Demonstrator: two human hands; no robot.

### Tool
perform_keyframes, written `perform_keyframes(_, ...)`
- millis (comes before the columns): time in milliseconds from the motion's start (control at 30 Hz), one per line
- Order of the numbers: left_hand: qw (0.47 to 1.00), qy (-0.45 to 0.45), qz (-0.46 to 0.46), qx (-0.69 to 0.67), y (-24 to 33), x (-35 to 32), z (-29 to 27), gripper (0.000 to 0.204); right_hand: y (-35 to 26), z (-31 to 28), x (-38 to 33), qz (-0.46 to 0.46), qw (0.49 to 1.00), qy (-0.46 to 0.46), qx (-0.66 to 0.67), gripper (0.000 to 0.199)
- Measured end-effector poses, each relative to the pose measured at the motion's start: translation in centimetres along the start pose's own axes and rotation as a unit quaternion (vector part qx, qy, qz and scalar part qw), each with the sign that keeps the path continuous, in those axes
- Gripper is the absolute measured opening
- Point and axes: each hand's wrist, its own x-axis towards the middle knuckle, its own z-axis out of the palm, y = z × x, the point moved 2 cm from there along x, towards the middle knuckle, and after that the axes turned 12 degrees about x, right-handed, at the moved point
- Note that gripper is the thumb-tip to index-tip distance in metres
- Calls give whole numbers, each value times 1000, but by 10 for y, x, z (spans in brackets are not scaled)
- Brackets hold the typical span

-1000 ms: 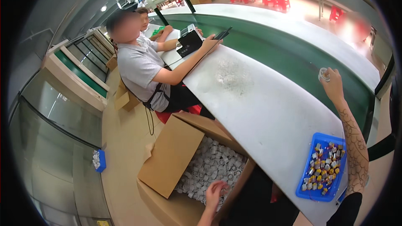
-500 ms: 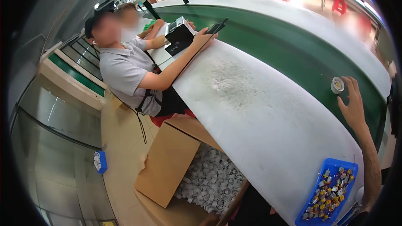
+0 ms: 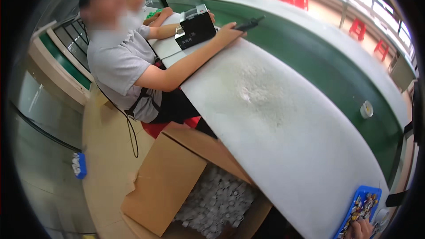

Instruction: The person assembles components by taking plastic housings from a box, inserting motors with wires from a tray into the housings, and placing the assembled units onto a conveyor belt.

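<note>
Only part of my right hand [image 3: 361, 229] shows, at the bottom right edge. Its fingers rest at the near end of a blue tray [image 3: 359, 194] filled with several small colourful pieces; whether it grips anything is hidden. A small round white cap [image 3: 366, 109] lies alone on the green conveyor belt [image 3: 327, 66], well away from that hand. My left hand is out of the picture. Below the white worktable [image 3: 283, 150] stands an open cardboard box [image 3: 172, 181] full of several white caps [image 3: 217, 201].
A co-worker in a grey shirt [image 3: 119, 66] sits at the far end of the table, one hand on a black tool [image 3: 249, 23] beside a black device [image 3: 197, 28]. A second person sits behind. A small blue bin [image 3: 80, 165] lies on the floor at left.
My right hand was stretched out to the green belt with the white cap; the cap now lies on the belt and the hand is back at the blue tray. My left hand has left the view.
</note>
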Motion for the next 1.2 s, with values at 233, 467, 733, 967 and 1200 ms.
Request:
perform_keyframes(233,997,39,50,35,-24,45,13,81,-23,2,2,87,993,81,21,34)
perform_keyframes(467,988,58,99,100,-45,53,7,71,-30,3,6,198,978,47,55,14)
perform_keyframes(733,975,80,128,162,-91,36,32,60,-11,4,-30,252,928,262,86,56)
perform_keyframes(967,960,103,150,213,-114,29,63,51,-28,4,-43,210,906,338,141,82)
perform_keyframes(1200,942,120,157,271,-133,8,87,45,-26,1,-48,247,914,284,152,68)
